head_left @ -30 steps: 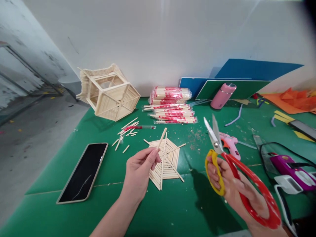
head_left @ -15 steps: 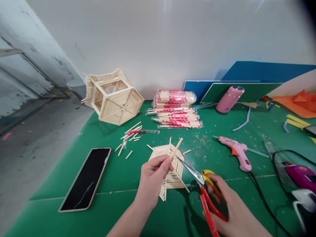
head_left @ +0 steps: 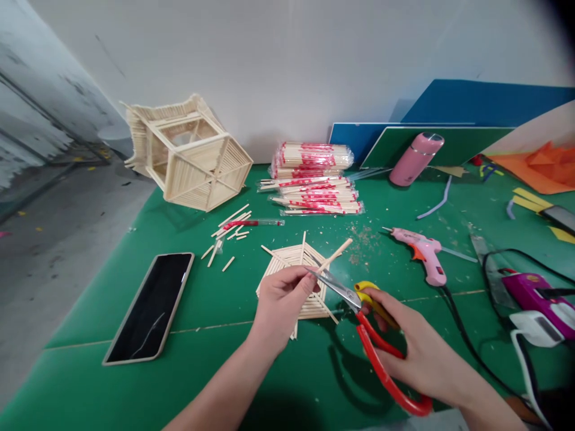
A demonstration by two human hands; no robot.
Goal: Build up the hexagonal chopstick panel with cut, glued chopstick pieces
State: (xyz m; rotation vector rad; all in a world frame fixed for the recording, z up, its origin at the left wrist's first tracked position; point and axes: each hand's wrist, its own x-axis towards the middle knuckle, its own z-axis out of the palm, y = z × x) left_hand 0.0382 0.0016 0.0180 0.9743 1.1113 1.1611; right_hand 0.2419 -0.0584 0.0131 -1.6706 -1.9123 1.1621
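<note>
Pinched in my left hand (head_left: 284, 299) is a thin wooden stick (head_left: 338, 254), slanting up to the right. My right hand (head_left: 399, 335) grips scissors (head_left: 345, 292) with red and yellow handles. The scissor blades are parted around the stick, close to my left fingertips. Below both lies a flat web-like panel of sticks (head_left: 309, 310), with spokes poking past its edge; my left hand covers part of it. Short cut stick pieces (head_left: 228, 263) are scattered to the left, beside a red-wrapped packet (head_left: 251, 223).
At the back stand a stick-built hexagonal frame (head_left: 204, 173), bagged chopsticks (head_left: 314, 179) and a pink bottle (head_left: 417, 159). A phone (head_left: 150, 308) lies at left. On the right are a pink glue gun (head_left: 422, 251), its black cord and a purple power strip (head_left: 536, 299).
The stick has tilted further to the right, and the scissor blades now straddle it nearer my left fingertips. The whole view has shifted slightly, with table things appearing higher.
</note>
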